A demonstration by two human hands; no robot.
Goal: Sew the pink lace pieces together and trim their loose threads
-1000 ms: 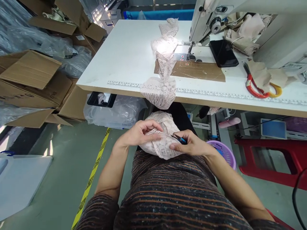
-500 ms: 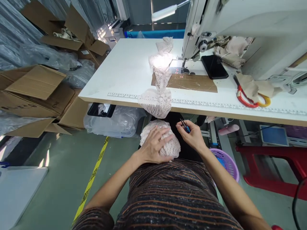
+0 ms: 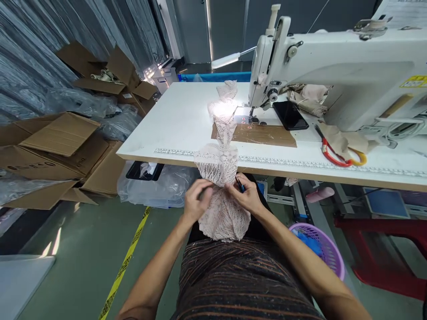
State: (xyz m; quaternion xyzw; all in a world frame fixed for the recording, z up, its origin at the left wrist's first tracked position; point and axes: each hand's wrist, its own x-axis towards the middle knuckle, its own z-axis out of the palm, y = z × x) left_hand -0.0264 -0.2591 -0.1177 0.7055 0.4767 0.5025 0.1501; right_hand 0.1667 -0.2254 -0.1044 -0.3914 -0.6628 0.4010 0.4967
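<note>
A chain of pale pink lace pieces (image 3: 216, 162) runs down from the sewing table over its front edge to my lap, where more lace (image 3: 223, 218) is spread. My left hand (image 3: 197, 202), slightly blurred, pinches the left side of the narrow join between two pieces. At the right end of that join, my right hand (image 3: 248, 195) holds the lace between thumb and finger. Small blue thread snips (image 3: 240, 186) with dark tips are tucked in the same hand, partly hidden by the fingers.
A white sewing machine (image 3: 267, 71) stands on the table (image 3: 160, 120), with a brown strip (image 3: 267, 134), a phone (image 3: 290, 115) and red-and-yellow-handled scissors (image 3: 333, 155) near it. Cardboard boxes (image 3: 60, 138) are at left. A purple basket (image 3: 333, 253) and red stool (image 3: 383, 253) are right.
My left hand has left the bundled lace on my lap and moved up to the join. The right hand has moved left onto the lace, keeping the snips. The view has tilted up.
</note>
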